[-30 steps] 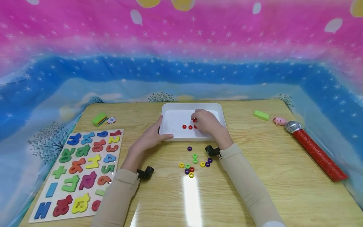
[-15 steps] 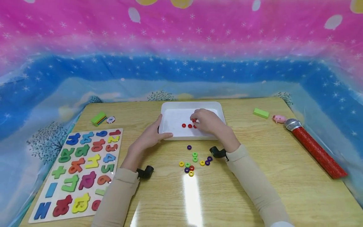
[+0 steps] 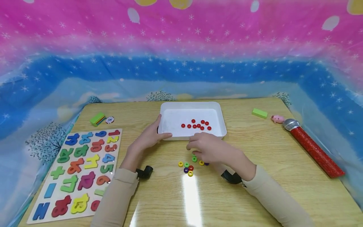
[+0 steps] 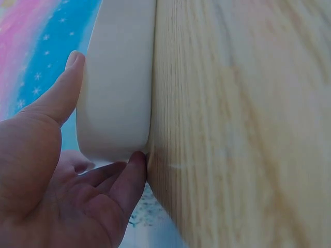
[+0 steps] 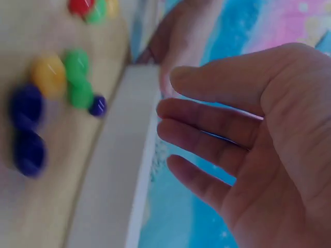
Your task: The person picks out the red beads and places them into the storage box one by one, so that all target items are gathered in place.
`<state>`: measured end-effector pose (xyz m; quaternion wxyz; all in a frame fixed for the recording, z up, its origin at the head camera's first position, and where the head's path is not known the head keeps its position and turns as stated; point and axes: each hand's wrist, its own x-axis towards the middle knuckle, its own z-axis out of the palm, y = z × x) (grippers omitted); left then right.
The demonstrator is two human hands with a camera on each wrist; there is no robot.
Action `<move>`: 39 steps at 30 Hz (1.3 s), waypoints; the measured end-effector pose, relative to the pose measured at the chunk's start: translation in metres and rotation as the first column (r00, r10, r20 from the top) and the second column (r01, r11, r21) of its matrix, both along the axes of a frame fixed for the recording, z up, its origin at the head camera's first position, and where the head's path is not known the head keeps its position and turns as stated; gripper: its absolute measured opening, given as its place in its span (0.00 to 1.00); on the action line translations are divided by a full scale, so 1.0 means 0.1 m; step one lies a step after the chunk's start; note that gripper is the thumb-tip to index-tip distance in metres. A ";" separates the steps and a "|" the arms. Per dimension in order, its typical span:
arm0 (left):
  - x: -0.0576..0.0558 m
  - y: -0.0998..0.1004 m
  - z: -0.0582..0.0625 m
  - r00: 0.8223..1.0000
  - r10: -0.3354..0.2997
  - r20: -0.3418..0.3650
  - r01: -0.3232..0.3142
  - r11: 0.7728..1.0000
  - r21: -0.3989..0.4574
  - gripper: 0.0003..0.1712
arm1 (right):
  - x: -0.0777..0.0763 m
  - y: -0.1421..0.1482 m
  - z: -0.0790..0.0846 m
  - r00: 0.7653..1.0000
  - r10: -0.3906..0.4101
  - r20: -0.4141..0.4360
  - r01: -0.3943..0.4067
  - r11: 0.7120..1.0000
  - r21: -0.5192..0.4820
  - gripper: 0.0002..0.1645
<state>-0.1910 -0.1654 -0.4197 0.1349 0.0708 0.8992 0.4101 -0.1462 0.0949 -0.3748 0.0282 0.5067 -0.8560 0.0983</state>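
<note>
A white tray (image 3: 177, 115) lies near the table's far edge with several red beads (image 3: 189, 126) in it. My left hand (image 3: 146, 136) holds the tray at its near left corner, thumb over the rim and fingers at the outer side; the left wrist view shows fingertips low against the tray wall (image 4: 116, 88). My right hand (image 3: 211, 148) hovers in front of the tray over the loose beads, its fingers loosely bent with nothing between them, as the right wrist view also shows. Beneath it lie green beads (image 5: 77, 64), purple beads (image 5: 28, 152) and a yellow bead (image 5: 49, 76).
More loose beads, including a red bead (image 3: 191, 168) and a yellow bead (image 3: 190, 173), lie on the table (image 3: 158, 198). A number puzzle board (image 3: 93, 187) sits left, with green blocks (image 3: 97, 119) and a chip (image 3: 110, 119) behind. A green block (image 3: 259, 113), toy pig (image 3: 277, 119) and red microphone (image 3: 314, 149) lie right.
My right hand has left the tray's inside and come back toward the loose beads, uncovering the red beads in the tray. My left hand has stayed at the tray's corner.
</note>
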 end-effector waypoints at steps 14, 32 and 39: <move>-0.01 0.00 0.00 1.000 -0.003 0.002 0.003 1.000 -0.008 0.59 | 0.36 -0.03 -0.29 0.997 0.070 0.009 -0.071 0.994 0.082 0.05; 0.01 0.00 -0.02 1.000 -0.005 0.007 0.005 1.000 -0.002 0.58 | 0.15 -0.02 -0.12 0.999 -0.011 -0.030 0.012 0.999 0.032 0.04; 0.00 0.00 -0.01 1.000 -0.002 0.012 0.002 1.000 -0.002 0.58 | -0.25 -0.07 -0.04 0.981 -0.195 0.005 0.195 0.980 -0.049 0.07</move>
